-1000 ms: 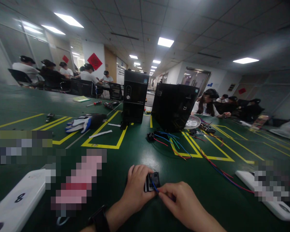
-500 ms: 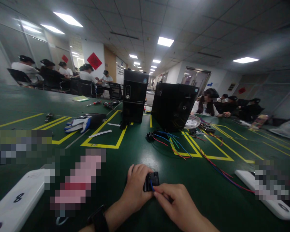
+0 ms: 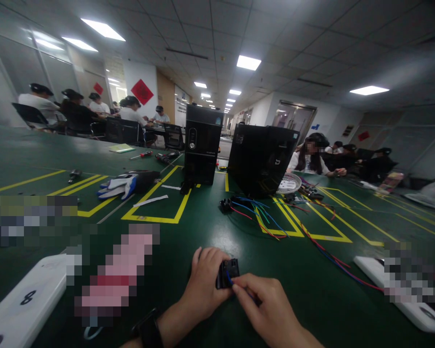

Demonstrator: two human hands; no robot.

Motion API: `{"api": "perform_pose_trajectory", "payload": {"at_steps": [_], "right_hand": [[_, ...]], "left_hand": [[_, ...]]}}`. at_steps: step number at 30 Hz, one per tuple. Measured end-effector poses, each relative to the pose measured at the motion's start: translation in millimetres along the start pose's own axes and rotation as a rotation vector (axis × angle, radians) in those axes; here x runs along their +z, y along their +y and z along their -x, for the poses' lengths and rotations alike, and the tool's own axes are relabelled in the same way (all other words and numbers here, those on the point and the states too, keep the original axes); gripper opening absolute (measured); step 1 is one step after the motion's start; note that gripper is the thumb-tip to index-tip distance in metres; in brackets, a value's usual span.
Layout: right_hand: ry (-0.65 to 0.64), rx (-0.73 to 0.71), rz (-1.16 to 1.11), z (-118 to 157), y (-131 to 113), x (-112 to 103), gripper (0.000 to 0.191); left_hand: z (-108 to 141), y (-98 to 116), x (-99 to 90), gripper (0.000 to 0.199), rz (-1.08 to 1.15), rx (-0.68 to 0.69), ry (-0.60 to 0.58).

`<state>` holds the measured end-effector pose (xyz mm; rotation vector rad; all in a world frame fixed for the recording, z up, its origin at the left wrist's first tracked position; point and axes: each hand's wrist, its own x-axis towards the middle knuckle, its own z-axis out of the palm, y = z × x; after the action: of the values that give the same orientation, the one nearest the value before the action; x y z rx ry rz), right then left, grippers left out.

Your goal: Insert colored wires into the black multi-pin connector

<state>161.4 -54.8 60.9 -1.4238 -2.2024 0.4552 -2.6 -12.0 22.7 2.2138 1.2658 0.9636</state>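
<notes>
My left hand (image 3: pixel 208 275) is closed round the left side of a small black block-shaped part (image 3: pixel 233 267), holding it just above or on the green table; I cannot tell which. Its upper face shows small openings. A blue wire (image 3: pixel 228 276) runs from that face to my right hand (image 3: pixel 263 299), whose thumb and forefinger pinch it close to the block. Where the wire's tip meets the block is too small to make out. The rest of the wire is hidden by my right hand.
Beyond my hands lie loose coloured wires (image 3: pixel 264 215) on a black connector. Two black computer cases (image 3: pixel 203 145) stand farther back, near a white basket (image 3: pixel 289 183). Gloves (image 3: pixel 121 187) and a screwdriver (image 3: pixel 141 155) lie left. White devices (image 3: pixel 29 295) flank me. A person sits across, right.
My right hand has shifted very slightly to the right, still pinching the blue wire. The left hand and the black block look almost unchanged.
</notes>
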Motion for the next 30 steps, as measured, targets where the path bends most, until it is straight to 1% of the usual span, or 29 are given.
{"api": "perform_pose_trajectory", "payload": {"at_steps": [2,4,7,10,14,16,17,19,20,22,23,24,25,26,28,30], "right_hand": [[-0.048,-0.044,-0.002,0,-1,2,0.023],[-0.100,-0.073,0.032,1,0,-1,0.023],[-0.132,-0.058,0.112,1,2,-9,0.023],[-0.074,0.011,0.142,0,4,-15,0.022],[0.083,0.022,0.064,-2,5,-15,0.022],[0.179,-0.019,0.025,-2,6,-16,0.020],[0.251,-0.048,0.013,-2,6,-17,0.019],[0.453,-0.073,0.017,0,8,-23,0.017],[0.591,-0.052,0.028,2,10,-28,0.016],[0.851,0.039,0.051,4,12,-40,0.018],[0.941,0.083,0.056,4,13,-47,0.021],[0.995,0.110,0.055,3,12,-54,0.023],[1.010,0.113,0.055,0,12,-61,0.024],[0.991,0.099,0.061,-4,11,-67,0.024],[0.901,0.055,0.098,-18,8,-78,0.024],[0.755,0.035,0.162,-39,10,-83,0.026]], "left_hand": [[0,1,-1.3,0.033,-0.001,-0.007,-0.005],[0,2,-1.9,0.033,-0.002,-0.012,-0.006],[0,0,-0.9,0.034,0.001,-0.007,-0.003],[1,-2,1.6,0.036,-0.002,0.005,0.006],[1,-4,3.4,0.040,-0.002,0.017,0.014],[1,-3,2.8,0.041,0.002,0.015,0.016],[1,-2,2.3,0.042,0.005,0.011,0.016],[1,-2,1.1,0.043,0.014,-0.002,0.014],[1,-1,0.7,0.043,0.020,-0.009,0.013],[1,-1,0.2,0.043,0.033,-0.020,0.012],[1,-1,0.3,0.042,0.037,-0.024,0.012],[2,-1,0.5,0.043,0.040,-0.027,0.013],[2,-2,0.8,0.043,0.043,-0.030,0.015],[2,-2,1.2,0.043,0.044,-0.032,0.020],[3,-2,1.9,0.044,0.047,-0.036,0.025],[2,-3,2.3,0.044,0.051,-0.040,0.030]]}}
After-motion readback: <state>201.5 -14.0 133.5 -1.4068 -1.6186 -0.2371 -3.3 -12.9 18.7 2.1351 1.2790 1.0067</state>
